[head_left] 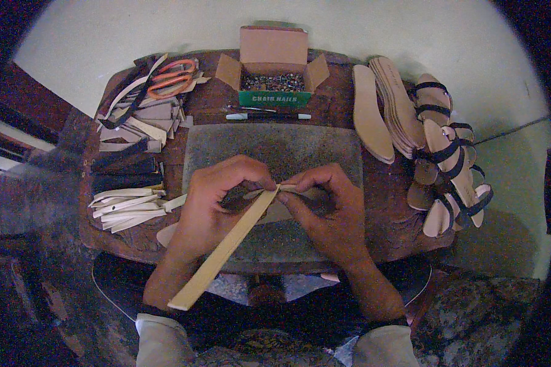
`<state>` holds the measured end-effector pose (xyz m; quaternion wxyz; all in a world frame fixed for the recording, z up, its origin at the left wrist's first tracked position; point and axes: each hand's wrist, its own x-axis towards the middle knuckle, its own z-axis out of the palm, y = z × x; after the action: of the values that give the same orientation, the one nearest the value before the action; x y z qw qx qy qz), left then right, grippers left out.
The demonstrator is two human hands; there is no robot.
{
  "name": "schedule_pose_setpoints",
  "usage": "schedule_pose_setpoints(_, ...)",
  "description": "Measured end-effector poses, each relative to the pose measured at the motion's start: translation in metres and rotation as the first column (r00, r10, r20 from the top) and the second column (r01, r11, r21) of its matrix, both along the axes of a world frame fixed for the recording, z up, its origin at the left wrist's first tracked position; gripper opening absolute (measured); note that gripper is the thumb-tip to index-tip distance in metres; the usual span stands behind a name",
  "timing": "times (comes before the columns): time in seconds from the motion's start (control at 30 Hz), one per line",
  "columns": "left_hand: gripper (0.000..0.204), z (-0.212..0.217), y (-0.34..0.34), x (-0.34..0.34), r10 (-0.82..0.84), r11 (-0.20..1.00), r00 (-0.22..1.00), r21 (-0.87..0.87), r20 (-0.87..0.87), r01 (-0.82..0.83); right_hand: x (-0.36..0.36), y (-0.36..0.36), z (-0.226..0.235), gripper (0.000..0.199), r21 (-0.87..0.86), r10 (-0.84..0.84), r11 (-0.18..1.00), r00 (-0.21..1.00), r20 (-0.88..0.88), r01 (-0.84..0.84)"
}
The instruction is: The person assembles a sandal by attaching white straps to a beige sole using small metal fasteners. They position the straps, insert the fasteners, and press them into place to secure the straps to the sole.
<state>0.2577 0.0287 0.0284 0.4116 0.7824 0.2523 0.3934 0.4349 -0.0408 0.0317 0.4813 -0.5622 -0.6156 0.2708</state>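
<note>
strip (226, 248): long tan band; far end at pad centre, near end overhangs bench's near edge, pointing near-left
grip: left hand (217, 199) and right hand (327, 205) pinch far end shut
room: stone pad (275, 147) bare far of hands; cut pieces (128, 208) left; soles (386, 110) right

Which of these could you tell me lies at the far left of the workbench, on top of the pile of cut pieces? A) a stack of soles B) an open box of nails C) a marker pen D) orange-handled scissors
D: the orange-handled scissors rest on the pile of cut pieces at the far left, while the open box of nails sits at the middle back.
</note>
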Motion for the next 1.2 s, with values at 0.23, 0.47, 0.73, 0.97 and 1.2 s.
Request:
schedule_pose_setpoints(0.23,0.021,-0.001,-0.006,0.003,0.094,0.992,0.994,-0.077,-0.047,-0.097,-0.001,0.001,0.001,0.024,-0.049,-0.032,0.998,0.999,0.03,0.034)
schedule_pose_setpoints(0.47,0.024,-0.005,-0.005,0.004,0.138,0.976,0.985,-0.158,-0.1,-0.153,0.003,0.006,0.003,0.026,-0.188,-0.017,0.982,0.996,-0.09,0.0)
schedule_pose_setpoints(0.73,0.021,0.003,-0.007,0.009,0.109,0.943,0.989,-0.305,-0.098,-0.134,0.01,0.007,0.0,0.022,-0.257,0.058,0.961,0.984,-0.167,-0.101)
schedule_pose_setpoints(0.97,0.015,0.017,-0.004,0.015,0.036,0.934,0.989,-0.347,-0.143,-0.084,0.016,0.008,-0.005,0.021,-0.206,0.076,0.972,0.978,-0.192,-0.116)
schedule_pose_setpoints(1.2,0.012,0.03,-0.014,0.028,0.063,0.836,0.983,-0.529,-0.171,-0.146,0.025,0.007,-0.003,0.028,-0.077,0.106,0.99,0.986,-0.125,-0.117)
